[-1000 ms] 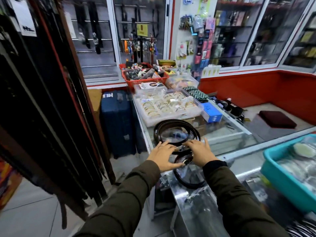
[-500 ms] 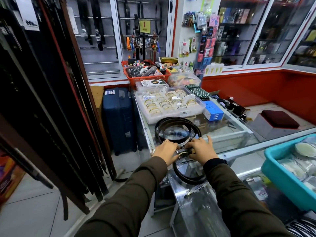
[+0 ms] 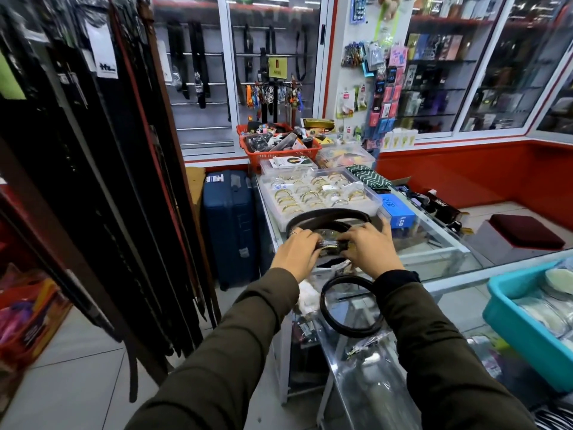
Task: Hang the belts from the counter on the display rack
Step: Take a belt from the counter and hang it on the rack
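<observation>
A dark coiled belt (image 3: 328,218) is lifted off the glass counter (image 3: 434,243). My left hand (image 3: 297,252) and my right hand (image 3: 369,249) both grip its buckle end, which is wrapped in clear plastic. A second coiled dark belt (image 3: 338,324) lies flat on the counter just below my right wrist. The display rack (image 3: 102,181) stands to the left, packed with several hanging dark belts that reach almost to the floor.
A clear box of gold bangles (image 3: 319,193) sits right behind the lifted belt, with a blue box (image 3: 398,211) beside it. A blue suitcase (image 3: 229,225) stands between rack and counter. A teal tub (image 3: 527,333) is at the right, a red basket (image 3: 279,150) farther back.
Both hands have raised the upper belt by its buckle off the glass, away from the lower belt. The view has tilted and moved closer to the counter.
</observation>
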Tool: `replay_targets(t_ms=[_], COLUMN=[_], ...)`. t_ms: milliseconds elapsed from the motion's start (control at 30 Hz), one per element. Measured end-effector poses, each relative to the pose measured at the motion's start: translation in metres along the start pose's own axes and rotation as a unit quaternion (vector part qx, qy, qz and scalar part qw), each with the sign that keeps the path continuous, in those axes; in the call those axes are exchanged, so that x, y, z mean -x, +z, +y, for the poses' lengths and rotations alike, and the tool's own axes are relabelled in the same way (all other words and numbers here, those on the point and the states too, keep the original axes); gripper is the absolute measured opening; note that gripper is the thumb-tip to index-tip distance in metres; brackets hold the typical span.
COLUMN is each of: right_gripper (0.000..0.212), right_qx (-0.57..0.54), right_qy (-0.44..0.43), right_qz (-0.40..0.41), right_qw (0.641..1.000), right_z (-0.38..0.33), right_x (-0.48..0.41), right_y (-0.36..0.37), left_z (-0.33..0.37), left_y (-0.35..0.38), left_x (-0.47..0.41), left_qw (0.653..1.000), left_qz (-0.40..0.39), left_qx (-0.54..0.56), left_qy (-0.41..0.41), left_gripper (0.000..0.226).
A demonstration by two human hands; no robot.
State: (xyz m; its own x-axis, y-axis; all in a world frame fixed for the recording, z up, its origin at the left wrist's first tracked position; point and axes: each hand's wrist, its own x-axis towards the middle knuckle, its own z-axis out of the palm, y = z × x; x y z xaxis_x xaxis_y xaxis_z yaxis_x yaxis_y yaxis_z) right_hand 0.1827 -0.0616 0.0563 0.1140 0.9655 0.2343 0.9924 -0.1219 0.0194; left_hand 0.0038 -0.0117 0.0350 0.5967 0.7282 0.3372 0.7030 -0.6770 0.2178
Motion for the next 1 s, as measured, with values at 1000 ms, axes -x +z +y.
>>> replay_targets(t_ms=[1000], right_gripper=[0.023], right_qx=[-0.536], right_qy=[-0.204], right_qz=[-0.039], right_qw=[0.818], right_z=[-0.286], right_x=[-0.021], right_y=[-0.086], left_z=[-0.151], left_y=[-0.173], left_x=[0.162], left_qw=[0.696], left_qz=[0.391], left_qx=[0.539], left_qy=[-0.268], left_gripper=[0.01])
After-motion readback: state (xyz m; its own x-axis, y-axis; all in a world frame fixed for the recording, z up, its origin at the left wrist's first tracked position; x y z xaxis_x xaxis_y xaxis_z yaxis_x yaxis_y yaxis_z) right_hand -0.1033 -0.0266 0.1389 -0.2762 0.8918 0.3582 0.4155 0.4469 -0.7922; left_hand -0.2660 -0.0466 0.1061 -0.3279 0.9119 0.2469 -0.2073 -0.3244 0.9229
